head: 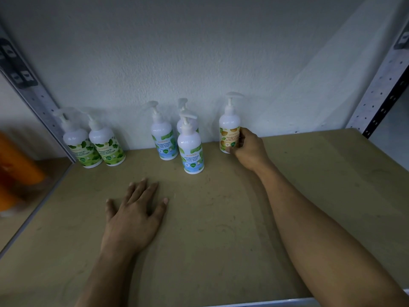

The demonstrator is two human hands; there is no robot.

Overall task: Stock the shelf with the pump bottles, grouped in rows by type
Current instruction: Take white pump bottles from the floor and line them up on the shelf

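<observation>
White pump bottles stand at the back of the tan shelf board (221, 240) by the wall. Two green-label bottles (82, 149) (107, 147) are side by side at the left. Three blue-label bottles form the middle group: one at the back left (163, 140), one behind (183, 120), one in front (190, 151). An orange-label bottle (229, 134) stands upright to the right, and my right hand (249, 149) grips its lower body. My left hand (135, 211) lies flat on the board with fingers spread, holding nothing.
Perforated metal uprights frame the shelf at the left (33, 94) and right (382, 85). Blurred orange containers (15, 169) sit beyond the left edge. The pale wall (199, 52) closes the back. A metal rim (276, 303) runs along the front.
</observation>
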